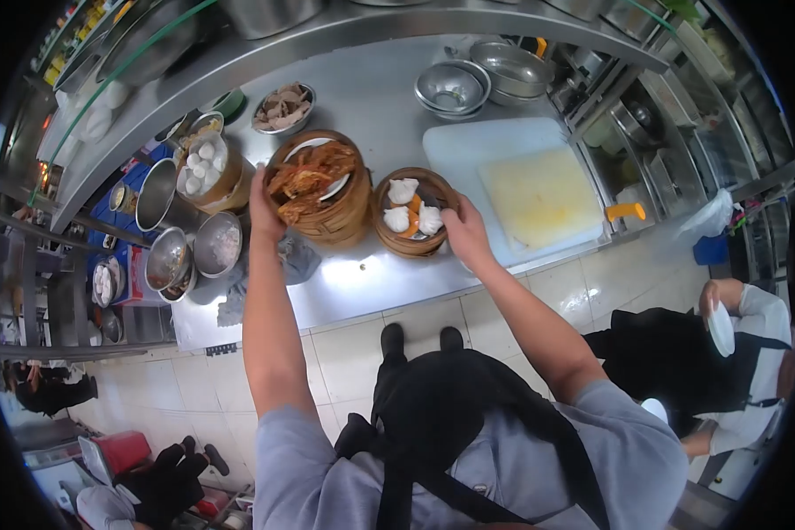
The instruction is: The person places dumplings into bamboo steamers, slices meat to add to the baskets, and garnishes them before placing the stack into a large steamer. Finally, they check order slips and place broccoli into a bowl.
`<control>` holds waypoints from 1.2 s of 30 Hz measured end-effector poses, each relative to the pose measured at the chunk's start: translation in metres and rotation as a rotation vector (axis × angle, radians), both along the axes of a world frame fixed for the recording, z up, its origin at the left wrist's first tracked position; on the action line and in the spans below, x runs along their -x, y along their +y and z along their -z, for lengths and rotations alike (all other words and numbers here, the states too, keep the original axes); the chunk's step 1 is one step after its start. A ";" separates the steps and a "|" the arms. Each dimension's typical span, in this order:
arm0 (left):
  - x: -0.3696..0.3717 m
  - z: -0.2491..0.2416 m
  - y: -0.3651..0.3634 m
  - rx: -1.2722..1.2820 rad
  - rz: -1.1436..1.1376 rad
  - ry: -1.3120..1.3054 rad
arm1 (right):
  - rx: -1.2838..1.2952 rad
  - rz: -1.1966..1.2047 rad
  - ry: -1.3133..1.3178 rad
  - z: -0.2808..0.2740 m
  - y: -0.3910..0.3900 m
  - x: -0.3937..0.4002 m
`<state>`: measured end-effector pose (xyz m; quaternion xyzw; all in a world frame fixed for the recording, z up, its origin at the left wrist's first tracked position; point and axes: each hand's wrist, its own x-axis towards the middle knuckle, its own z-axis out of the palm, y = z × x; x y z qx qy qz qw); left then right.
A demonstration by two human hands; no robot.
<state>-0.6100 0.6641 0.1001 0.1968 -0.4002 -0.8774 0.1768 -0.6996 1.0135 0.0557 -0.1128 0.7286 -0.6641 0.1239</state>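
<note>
Head view, from widest thing down:

- Long stainless steel counter (362,283) runs across the frame beneath a steel overhead shelf (327,40); its near edge meets a pale tiled floor (353,353), which is bare right beneath the person.
- White plastic cutting board (503,177) lies on the right part of the counter, touching or just beside the smaller steamer's right side; a pale yellow slab rests on it.
- Larger round bamboo steamer basket (327,221) stands upright, mouth up, holding a white plate of orange-red food. Being round, it has no long axis.
- Smaller round bamboo steamer basket (410,238) stands just right of it, nearly touching, also upright, with white dumplings inside.
- Third bamboo basket of white balls (205,172) sits left of the larger one, crowding that side.
- Nested steel bowls (455,88) stand behind, well apart; more steel bowls (194,252) and a grey cloth (282,265) lie at front left.
- Left hand (263,208) presses its fingers against the larger steamer's left rim.
- Right hand (466,231) grips the smaller steamer's right rim.
- Another person in dark clothing (680,353) bends at the right, away from the counter.
</note>
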 end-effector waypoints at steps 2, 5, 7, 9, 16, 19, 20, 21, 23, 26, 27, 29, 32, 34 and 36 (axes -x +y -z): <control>-0.024 -0.001 0.020 -0.004 -0.055 0.000 | -0.012 -0.031 0.011 -0.003 0.006 -0.002; -0.053 -0.001 0.052 0.080 -0.283 0.073 | -0.054 -0.087 0.018 -0.006 0.012 -0.009; -0.076 0.000 0.074 0.342 -0.499 -0.112 | -0.071 -0.090 0.037 -0.005 0.020 -0.020; -0.115 0.023 0.102 0.322 -0.716 -0.158 | -0.127 -0.146 0.038 -0.019 0.029 -0.026; -0.080 0.076 0.254 0.748 -0.259 -0.480 | 0.086 -0.299 -0.151 0.009 -0.001 0.035; -0.064 0.071 0.261 0.743 -0.344 -0.425 | 0.184 -0.347 -0.302 0.039 -0.006 0.038; -0.061 0.072 0.266 0.727 -0.365 -0.412 | 0.182 -0.353 -0.291 0.039 -0.005 0.037; -0.062 0.073 0.273 0.707 -0.381 -0.407 | 0.261 -0.321 -0.291 0.041 -0.002 0.030; -0.063 0.063 0.282 0.679 -0.396 -0.401 | 0.333 -0.288 -0.290 0.028 0.009 0.023; -0.066 0.022 0.293 0.752 -0.454 -0.304 | 0.290 -0.269 -0.328 0.004 0.035 0.010; -0.067 0.002 0.294 0.769 -0.435 -0.275 | 0.308 -0.254 -0.253 -0.011 0.038 0.009; -0.070 -0.027 0.296 0.778 -0.421 -0.226 | 0.278 -0.213 -0.086 -0.055 0.044 -0.001; -0.066 -0.079 0.284 0.819 -0.482 -0.139 | 0.281 -0.241 0.013 -0.110 0.027 0.005; -0.067 -0.112 0.260 0.880 -0.495 -0.082 | 0.421 -0.228 -0.206 -0.146 0.005 0.006; -0.067 -0.132 0.231 0.923 -0.566 -0.074 | 0.552 -0.229 -0.295 -0.173 -0.030 0.002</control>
